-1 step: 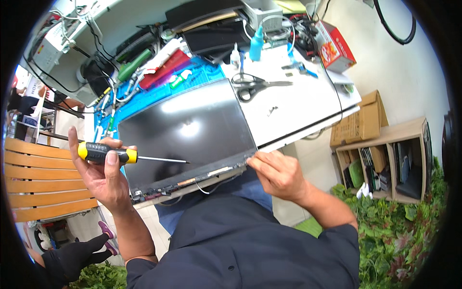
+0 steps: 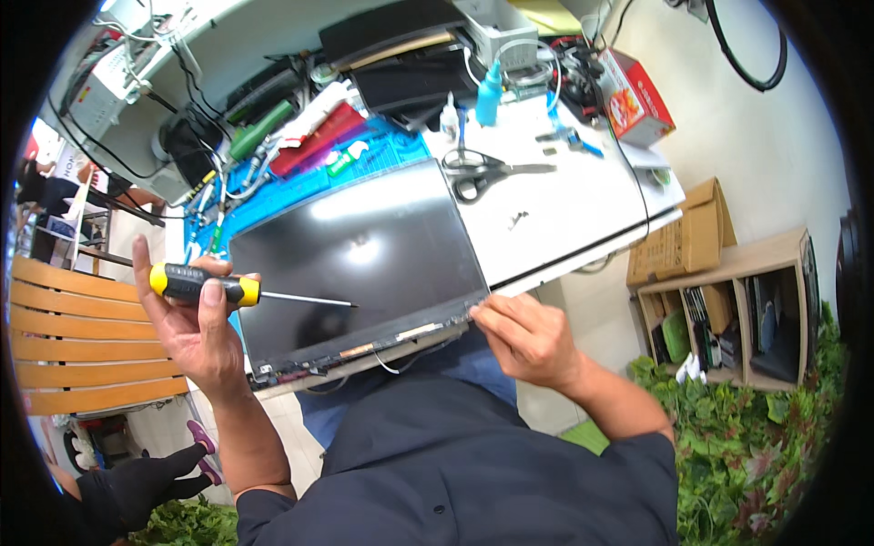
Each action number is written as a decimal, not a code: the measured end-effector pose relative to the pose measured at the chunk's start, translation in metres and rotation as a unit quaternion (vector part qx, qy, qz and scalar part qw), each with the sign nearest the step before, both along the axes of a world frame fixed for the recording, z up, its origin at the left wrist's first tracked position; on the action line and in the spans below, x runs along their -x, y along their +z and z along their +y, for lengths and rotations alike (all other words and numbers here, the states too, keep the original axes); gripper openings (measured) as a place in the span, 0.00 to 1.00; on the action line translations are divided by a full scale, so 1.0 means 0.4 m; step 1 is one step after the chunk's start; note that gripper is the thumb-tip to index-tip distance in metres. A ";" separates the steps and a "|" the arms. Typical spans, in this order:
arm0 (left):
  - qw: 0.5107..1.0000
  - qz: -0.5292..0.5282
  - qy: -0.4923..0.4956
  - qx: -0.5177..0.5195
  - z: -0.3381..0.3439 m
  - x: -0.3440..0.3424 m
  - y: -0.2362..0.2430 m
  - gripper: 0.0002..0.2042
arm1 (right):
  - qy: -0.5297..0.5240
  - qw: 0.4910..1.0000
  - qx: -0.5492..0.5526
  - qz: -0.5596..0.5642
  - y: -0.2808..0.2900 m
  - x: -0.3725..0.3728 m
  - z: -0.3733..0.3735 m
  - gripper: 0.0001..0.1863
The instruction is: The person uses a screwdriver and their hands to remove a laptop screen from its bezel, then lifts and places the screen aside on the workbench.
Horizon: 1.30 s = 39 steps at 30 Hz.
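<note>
My left hand (image 2: 205, 314) is wrapped round the yellow and black handle of a screwdriver (image 2: 196, 286). Its thin shaft points right, above a dark laptop screen panel (image 2: 364, 264). The panel lies at the table's near edge, partly over a blue work mat (image 2: 273, 200), and a bare strip with small parts and a short white wire runs along its near side. At the panel's near right corner, my right hand (image 2: 533, 341) has thumb and fingers pinched together. Whatever sits between those fingertips is too small to make out.
On the white table (image 2: 583, 200) lie black scissors (image 2: 478, 173), small dark bits (image 2: 518, 219) and a blue-handled tool (image 2: 583, 143). A blue bottle (image 2: 489, 96) stands behind. To the right are a red box (image 2: 635, 100), a carton (image 2: 678, 237) and a shelf (image 2: 760, 264); a slatted bench (image 2: 91, 337) is at left.
The whole view has shifted slightly, so the table sits a little lower. Both hands keep their grip and place.
</note>
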<state>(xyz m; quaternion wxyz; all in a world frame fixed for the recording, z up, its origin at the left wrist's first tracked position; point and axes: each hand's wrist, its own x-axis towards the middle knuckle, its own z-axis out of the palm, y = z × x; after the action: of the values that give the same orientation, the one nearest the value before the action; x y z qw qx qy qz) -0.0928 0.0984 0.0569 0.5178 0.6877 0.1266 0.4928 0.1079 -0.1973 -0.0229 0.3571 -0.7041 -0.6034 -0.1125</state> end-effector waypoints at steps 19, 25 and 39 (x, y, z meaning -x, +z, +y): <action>0.971 0.125 -0.018 -0.204 0.110 -0.474 -0.034 0.45 | -0.106 0.947 -0.096 0.289 -0.130 0.070 -0.083 0.11; 0.961 0.103 0.001 -0.257 0.125 -0.498 -0.045 0.45 | -0.172 0.933 -0.103 0.297 -0.148 0.053 -0.129 0.07; 0.972 0.101 -0.008 -0.210 0.119 -0.506 -0.036 0.45 | -0.120 0.954 -0.153 0.226 -0.077 -0.033 -0.052 0.10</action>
<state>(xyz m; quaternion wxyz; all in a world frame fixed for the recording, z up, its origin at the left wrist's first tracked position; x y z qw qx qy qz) 0.1097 0.1458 0.0423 0.3501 0.8286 0.0660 0.4320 0.1209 -0.2182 -0.0536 0.5718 -0.7153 -0.3931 -0.0833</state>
